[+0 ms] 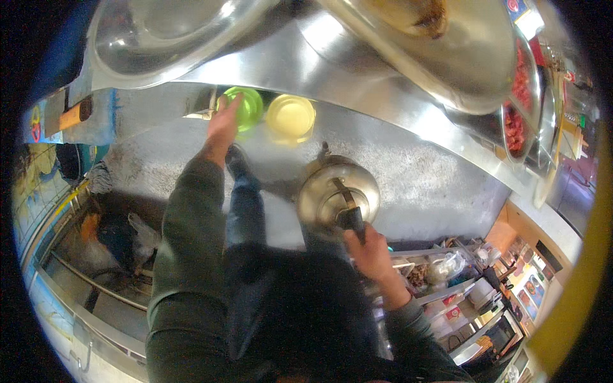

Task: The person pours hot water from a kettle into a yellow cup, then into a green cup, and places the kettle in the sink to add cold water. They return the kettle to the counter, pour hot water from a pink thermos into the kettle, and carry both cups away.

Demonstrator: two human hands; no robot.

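My right hand (373, 253) is wrapped around the black grip of a metal kettle (311, 206). The kettle hangs by its handle in front of my legs, its spout pointing away from me. My left arm stretches forward, and my left hand (224, 125) has the rim of a green plastic container (250, 111), with fingers over its edge. Just right of it, apart from my hands, a pale yellow bucket (290, 117) stands by the foot of the steel counter. Motion blur hides the exact finger positions on the green container.
Ahead is a steel counter (364, 81) with large metal pans (459, 57) and a tray of red food (515, 127). Shelves with bags and boxes (445, 268) stand on my right. A metal-framed rack (103, 282) is at left, over the worn grey floor (431, 158).
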